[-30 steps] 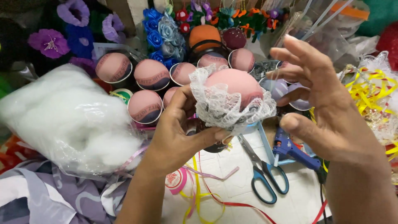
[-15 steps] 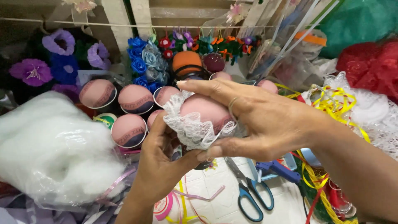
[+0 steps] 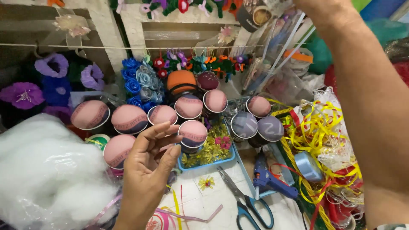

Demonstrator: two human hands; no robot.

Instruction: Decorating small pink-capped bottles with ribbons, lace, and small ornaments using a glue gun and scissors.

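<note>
- Hovering at seven o'clock of the head view, the left hand [image 3: 149, 164] is spreading its fingers loosely open, gripping nothing.
- Its fingertips are lying just before the pink padded rounds [image 3: 130, 119], nearest the one at [image 3: 118, 150]; whether they are touching is unclear.
- The right forearm [image 3: 375, 110] is reaching upward along three o'clock; its hand is passing out of frame at the top, so its grip cannot be told.
- White stuffing [image 3: 40, 170] is lying at eight o'clock.
- Blue-handled scissors [image 3: 249, 202] and a blue glue gun [image 3: 268, 179] are lying at five o'clock, just beside each other.
</note>
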